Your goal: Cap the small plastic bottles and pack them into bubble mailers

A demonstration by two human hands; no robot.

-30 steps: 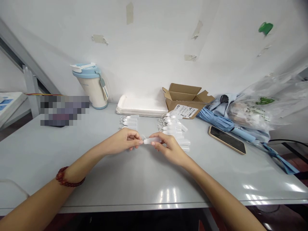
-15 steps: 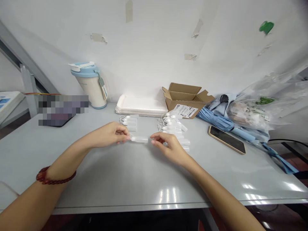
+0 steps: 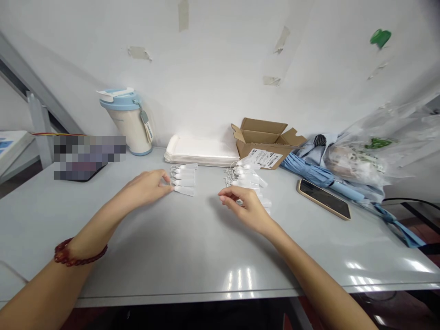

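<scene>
One camera, worn on the person's head. Sits above the near edge of the table [image 3: 202,261], looks forward and down across it, facing the pale wall [image 3: 213,87] behind. Wide take: tumbler [image 3: 129,128] toward the left, plastic bag [image 3: 395,142] far right. Near enough for the left hand [image 3: 147,187] and right hand [image 3: 250,211] to show whole around mid-view, arms entering from below. Bottom strip dips under the table's front edge.

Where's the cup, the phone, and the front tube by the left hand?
Cup [image 3: 132,130]: head view, its cream side.
Phone [image 3: 323,200]: head view, its dark screen.
Front tube [image 3: 186,190]: head view, its pale body.
</scene>
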